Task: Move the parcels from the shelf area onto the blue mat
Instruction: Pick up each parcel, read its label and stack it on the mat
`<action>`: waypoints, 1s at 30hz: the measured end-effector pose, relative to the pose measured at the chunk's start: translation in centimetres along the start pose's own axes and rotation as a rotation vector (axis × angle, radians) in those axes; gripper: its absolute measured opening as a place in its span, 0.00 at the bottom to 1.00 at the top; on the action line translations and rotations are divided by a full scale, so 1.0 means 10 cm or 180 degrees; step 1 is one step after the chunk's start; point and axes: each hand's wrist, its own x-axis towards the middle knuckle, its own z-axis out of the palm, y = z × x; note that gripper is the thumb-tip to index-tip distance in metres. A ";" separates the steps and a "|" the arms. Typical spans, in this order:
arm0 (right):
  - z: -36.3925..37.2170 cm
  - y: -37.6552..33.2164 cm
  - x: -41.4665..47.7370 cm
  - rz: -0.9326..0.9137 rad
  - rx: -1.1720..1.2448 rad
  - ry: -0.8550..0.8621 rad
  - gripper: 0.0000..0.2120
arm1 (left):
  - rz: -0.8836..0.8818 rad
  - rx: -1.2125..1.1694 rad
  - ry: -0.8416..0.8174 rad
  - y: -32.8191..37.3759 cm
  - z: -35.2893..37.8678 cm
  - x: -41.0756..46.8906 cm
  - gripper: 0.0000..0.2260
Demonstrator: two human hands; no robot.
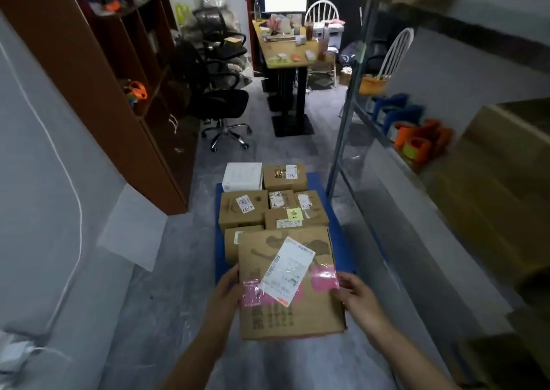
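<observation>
We grip a big flat brown parcel (293, 309), white label and pink tape on top, at its sides with our left hand (227, 291) and right hand (357, 297), over the near end of the blue mat (339, 241). Beyond it, smaller brown parcels (242, 211) and one white box (242, 177) sit packed close on the mat.

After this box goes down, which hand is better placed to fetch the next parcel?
Likely the right hand: it grips the held box at its right edge, on the side of the metal rack, where a large carton sits. The left hand grips the far edge.
</observation>
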 end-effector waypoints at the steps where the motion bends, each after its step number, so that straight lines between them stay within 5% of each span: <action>1: 0.04 -0.09 0.17 0.0005 -0.0008 -0.0040 0.12 | 0.0037 -0.0039 0.0096 0.03 -0.02 0.13 0.18; 12: 1.01 -0.98 2.24 0.0214 0.0046 -0.0300 0.09 | -0.0168 -0.0263 0.0973 0.37 -0.59 2.17 0.12; 20: 1.80 -1.41 3.93 0.0418 0.0027 -0.0215 0.14 | -0.0592 -0.0100 0.0835 0.52 -1.25 4.17 0.14; 27: 2.36 -1.08 5.48 0.0743 0.0390 -0.0321 0.25 | -0.0920 -0.0269 0.0982 -0.27 -1.51 5.62 0.19; 30: 2.54 -0.79 5.99 0.0987 0.0517 -0.0356 0.19 | -0.0932 -0.0268 0.1060 -0.56 -1.58 6.07 0.18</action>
